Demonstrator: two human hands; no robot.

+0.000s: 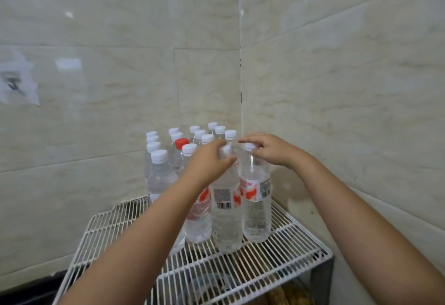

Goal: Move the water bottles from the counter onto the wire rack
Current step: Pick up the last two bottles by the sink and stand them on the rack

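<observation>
Wire rack (284, 251) occupies lower centre of frame, pushed into the corner of two tiled walls; water bottles packed upright in rows on its far half, caps mostly white, one red cap (181, 142) left of centre. Counter not identifiable in this view. Left hand (209, 162), at centre frame, has its fingers curled round the neck and shoulder of the front bottle (226, 208), which stands upright with its base on the wires, touching the neighbours either side. The high grip likely keeps the fingers out of the tight gaps between bottle bodies. Right hand (267, 150), just right of centre, hovers over the white cap of the right-hand bottle (256, 198), fingers loosely spread, gripping nothing; contact with the cap cannot be confirmed. Judgement: it steadies that bottle against tipping while the left hand seats its own. Front half of the rack bare wire, so the row appears to grow from the corner outward. Blurred items show on the shelf below.
</observation>
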